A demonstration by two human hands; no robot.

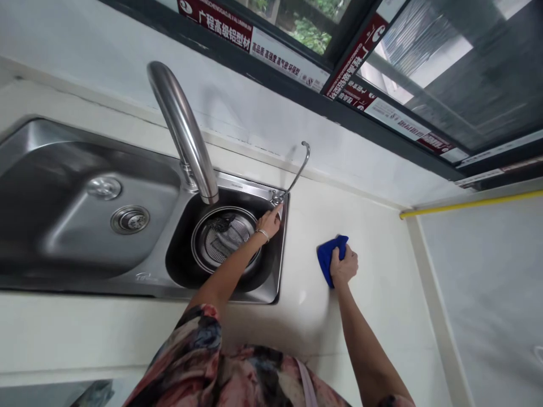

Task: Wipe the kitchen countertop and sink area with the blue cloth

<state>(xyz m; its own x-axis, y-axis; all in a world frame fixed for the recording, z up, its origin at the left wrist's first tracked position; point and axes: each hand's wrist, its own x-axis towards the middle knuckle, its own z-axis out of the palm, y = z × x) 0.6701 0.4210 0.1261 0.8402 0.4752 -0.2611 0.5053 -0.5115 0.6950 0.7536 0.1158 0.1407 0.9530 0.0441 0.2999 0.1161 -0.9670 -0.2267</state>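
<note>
My left hand (268, 223) reaches over the right sink basin (178, 257). Its index finger is stretched out and touches the base of the small, thin, curved tap (304, 161) at the basin's back right corner. The other fingers are partly hidden, and I see nothing held in this hand. On the counter right of the sink, my right hand (345, 265) grips a bunched blue cloth (326, 259). A round metal strainer basket (199, 249) sits in the right basin, with a dark mesh-like item (229, 237) inside.
A large arched steel faucet (180, 121) rises between the two basins. The left basin (80, 198) has a drain (129, 219). A white countertop (365, 328) runs to the right wall, where a yellow pipe (470, 203) passes. A dark window frame (271, 79) stands behind.
</note>
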